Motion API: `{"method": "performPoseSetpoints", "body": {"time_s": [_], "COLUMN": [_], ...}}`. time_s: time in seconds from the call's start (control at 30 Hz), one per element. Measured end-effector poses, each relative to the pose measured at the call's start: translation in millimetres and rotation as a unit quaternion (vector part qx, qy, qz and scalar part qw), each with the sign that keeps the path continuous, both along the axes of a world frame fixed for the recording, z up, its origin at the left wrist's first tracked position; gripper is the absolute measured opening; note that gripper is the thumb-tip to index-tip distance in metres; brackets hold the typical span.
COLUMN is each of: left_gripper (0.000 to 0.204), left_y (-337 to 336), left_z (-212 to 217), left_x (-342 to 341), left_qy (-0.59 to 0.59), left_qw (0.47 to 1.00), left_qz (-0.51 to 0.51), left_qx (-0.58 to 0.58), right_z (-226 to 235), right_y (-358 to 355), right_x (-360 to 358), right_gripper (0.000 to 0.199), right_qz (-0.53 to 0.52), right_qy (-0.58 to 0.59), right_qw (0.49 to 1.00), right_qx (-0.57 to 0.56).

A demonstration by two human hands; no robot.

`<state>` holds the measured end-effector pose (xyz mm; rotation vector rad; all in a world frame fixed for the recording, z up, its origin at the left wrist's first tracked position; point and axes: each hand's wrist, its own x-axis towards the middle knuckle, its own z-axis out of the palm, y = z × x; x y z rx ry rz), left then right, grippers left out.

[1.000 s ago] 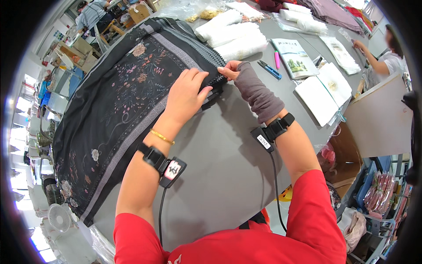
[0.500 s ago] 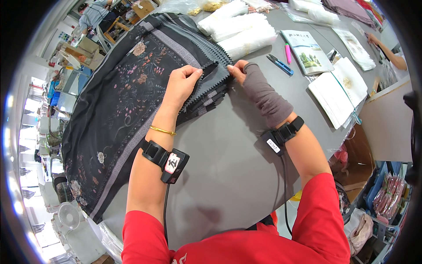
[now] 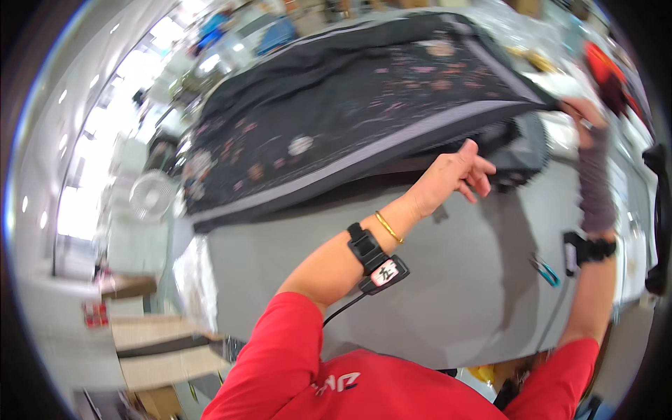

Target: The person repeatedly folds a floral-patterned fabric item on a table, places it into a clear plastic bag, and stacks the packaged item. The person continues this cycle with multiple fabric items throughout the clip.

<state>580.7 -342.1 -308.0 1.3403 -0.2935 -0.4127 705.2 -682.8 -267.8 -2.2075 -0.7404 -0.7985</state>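
Observation:
A wide black floral cloth (image 3: 336,105) with a grey border band spreads over the far part of the table. At the upper right, my right hand (image 3: 586,115), in a grey sleeve that leaves the fingers bare, pinches the cloth's near right corner and pulls it taut. Under that lifted corner lie more dark layers (image 3: 528,147) with zigzag-cut edges. My left hand (image 3: 458,171) hovers just in front of the cloth's near edge, its fingers apart and holding nothing. Motion blurs both hands somewhat.
Teal-handled snips (image 3: 544,269) lie on the grey table (image 3: 392,301) near my right forearm. Clear plastic wrapping (image 3: 497,28) is at the back right. A white fan (image 3: 152,194) stands beyond the left edge, and cardboard (image 3: 164,350) is at lower left.
My view has turned left. My right hand has moved out to the right, drawing the cloth's corner over the zigzag-edged layers. My left hand has gone from a pinch at the edges to open fingers.

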Motion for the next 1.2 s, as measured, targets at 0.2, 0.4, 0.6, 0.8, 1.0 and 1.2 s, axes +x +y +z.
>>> {"method": "performPoseSetpoints", "body": {"time_s": [0.2, 0.4, 0.6, 0.8, 1.0, 1.2], "left_gripper": [0.101, 0.091, 0.084, 0.019, 0.016, 0.008], "left_y": [154.6, 189.0, 147.7, 59.2, -38.4, -47.2], "left_z": [-19.4, -35.3, -38.8, -5.9, 11.9, -21.3], "left_x": [-43.5, -65.1, -64.0, -58.6, 28.7, 66.4], "left_qy": [0.224, 0.183, 0.169, -0.246, -0.645, -0.572], "left_qw": [0.960, 0.977, 0.986, 0.926, 0.644, 0.670], "left_qz": [0.164, 0.108, 0.011, 0.083, 0.088, 0.051], "left_qx": [-0.046, 0.016, -0.009, 0.274, 0.401, 0.471], "right_z": [19.6, -1.6, 29.2, 12.3, -89.3, -100.1], "right_y": [-2.8, -27.8, -31.8, 1.9, -5.4, -4.7], "right_x": [-45.7, -12.1, 52.7, 0.7, -26.6, -35.6], "right_gripper": [0.025, 0.030, 0.026, 0.018, 0.012, 0.014], "right_qz": [0.107, 0.010, -0.026, -0.022, 0.023, 0.050], "right_qy": [0.194, 0.365, 0.271, 0.071, 0.093, 0.090], "right_qw": [0.975, 0.926, 0.960, 0.976, 0.994, 0.995], "right_qx": [-0.016, -0.100, -0.057, -0.203, -0.060, 0.004]}}
